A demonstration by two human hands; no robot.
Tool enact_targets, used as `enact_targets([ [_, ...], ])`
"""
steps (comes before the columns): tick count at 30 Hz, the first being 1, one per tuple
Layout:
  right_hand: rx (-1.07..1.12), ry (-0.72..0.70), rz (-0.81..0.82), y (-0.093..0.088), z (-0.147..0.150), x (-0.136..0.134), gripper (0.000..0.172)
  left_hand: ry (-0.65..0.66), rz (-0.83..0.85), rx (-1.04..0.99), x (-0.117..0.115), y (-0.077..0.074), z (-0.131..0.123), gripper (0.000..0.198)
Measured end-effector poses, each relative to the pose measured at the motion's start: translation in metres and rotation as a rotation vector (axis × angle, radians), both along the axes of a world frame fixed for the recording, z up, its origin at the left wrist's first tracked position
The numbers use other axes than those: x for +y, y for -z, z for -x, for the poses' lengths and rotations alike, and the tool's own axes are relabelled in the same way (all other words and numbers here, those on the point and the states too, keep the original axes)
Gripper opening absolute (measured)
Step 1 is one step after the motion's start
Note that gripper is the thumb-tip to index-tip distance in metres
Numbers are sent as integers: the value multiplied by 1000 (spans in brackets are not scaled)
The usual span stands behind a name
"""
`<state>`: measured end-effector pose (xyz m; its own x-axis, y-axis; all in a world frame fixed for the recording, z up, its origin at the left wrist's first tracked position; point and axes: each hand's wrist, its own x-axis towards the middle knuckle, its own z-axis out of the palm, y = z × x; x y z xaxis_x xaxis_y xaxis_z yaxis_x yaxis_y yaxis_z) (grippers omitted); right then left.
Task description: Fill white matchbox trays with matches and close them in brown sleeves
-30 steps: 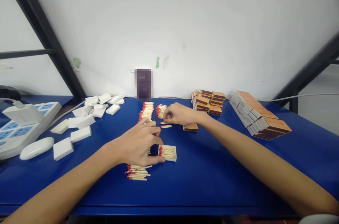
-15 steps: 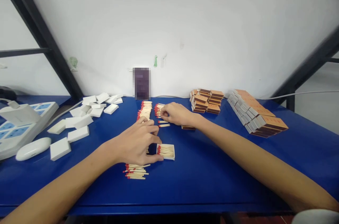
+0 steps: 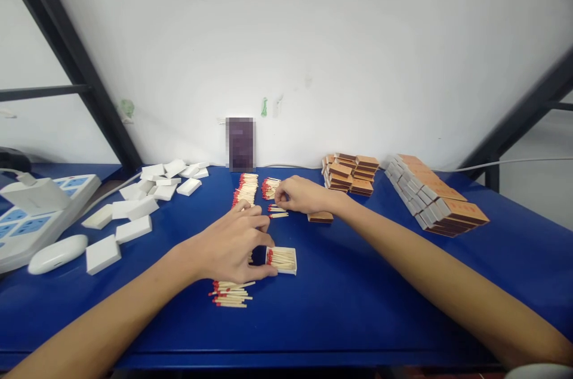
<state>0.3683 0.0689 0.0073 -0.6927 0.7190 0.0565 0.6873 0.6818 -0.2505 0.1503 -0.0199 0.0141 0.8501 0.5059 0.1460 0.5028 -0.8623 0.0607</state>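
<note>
With thumb and forefinger, my left hand [image 3: 237, 243] grips the left end of a small white matchbox tray [image 3: 296, 261]. Red-headed matches [image 3: 283, 258] lie in the tray, heads to the left. My right hand [image 3: 299, 193] is closed in a pinch at a small pile of matches [image 3: 270, 188]; what its fingertips hold is too small to make out. A few loose matches [image 3: 278, 215] lie just below those fingers. A long row of matches [image 3: 246, 189] runs back behind my left hand, which hides part of it. Another match heap [image 3: 231, 293] lies in front of that hand.
White tray boxes [image 3: 134, 228] are scattered at left, beside a power strip [image 3: 49, 200] and a white oval case [image 3: 58, 253]. Orange-brown matchboxes [image 3: 351, 173] are piled at the back, with a larger stack [image 3: 439, 194] at right. One matchbox [image 3: 320, 217] lies under my right wrist.
My right hand has shifted very slightly at the small pile, and the loose matches below its fingers show a little more. My left hand keeps its grip on the tray.
</note>
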Motion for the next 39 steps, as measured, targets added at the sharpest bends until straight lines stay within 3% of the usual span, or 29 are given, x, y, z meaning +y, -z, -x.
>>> enact_targets([
  [16, 28, -63, 64, -6, -1, -3, 19, 11, 16, -5, 1, 1, 0, 38],
  [27, 20, -9, 144, -13, -2, -7, 21, 48, -5, -12, 5, 1, 0, 37],
  [39, -37, 40, 79, -7, -3, -8, 20, 12, 17, -16, 8, 0, 1, 37],
])
